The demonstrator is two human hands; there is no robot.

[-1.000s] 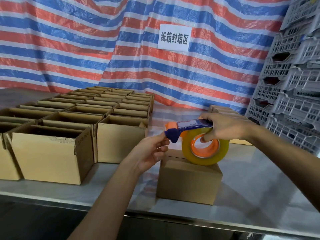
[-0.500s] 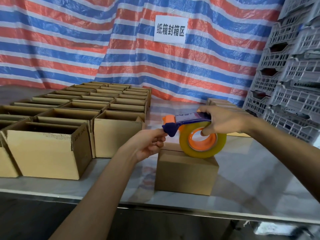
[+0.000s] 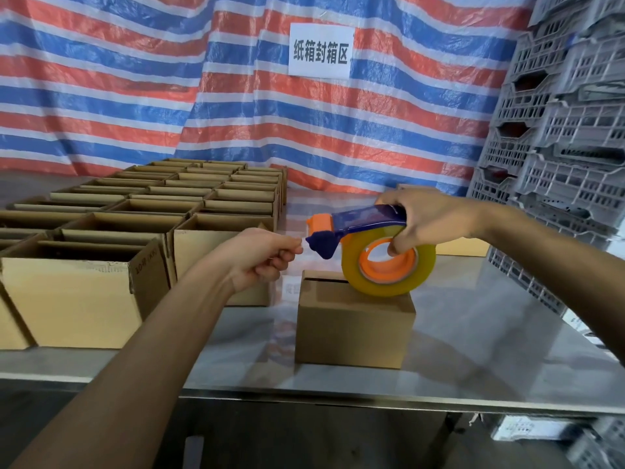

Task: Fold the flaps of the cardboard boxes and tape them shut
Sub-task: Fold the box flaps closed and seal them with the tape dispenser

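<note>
At the far left the open boxes [image 3: 77, 292] are standing in tight rows on the surface [image 3: 473, 333], tops gaping and waiting their turn. Moving right, the left hand [image 3: 263, 257] is reaching in with its fingers [image 3: 287, 257] curled and thumb pressing against forefinger just beside the blue nose of the tape dispenser [image 3: 355, 225]. It is probably pinching the tape end [image 3: 303, 241], though the clear film is too faint here to be sure. That film is likely behaving as thin, sticky and limp stuff does, curling back on itself if let slack, so it is best taken by its very tip and kept taut. Below and to the right, the closed box [image 3: 355, 326] is sitting alone near the front edge of the surface, flaps folded down, with a dark slit showing along its top. Being empty corrugated card, it is probably very light, stiff across the panels but giving at the seam, and apt to skate on the smooth metal. Pressing down on the lid beside the seam is looking like the sound hold. The yellowish tape roll [image 3: 389, 265] is overlapping the box's top edge in this view. Furthest right, the right hand [image 3: 429, 221] is gripping the dispenser's handle from above, fingers [image 3: 395, 245] hooking into the orange core, a firm hold on rigid plastic that is also braking the roll. Grey crates [image 3: 558, 147] are stacking up beyond.
</note>
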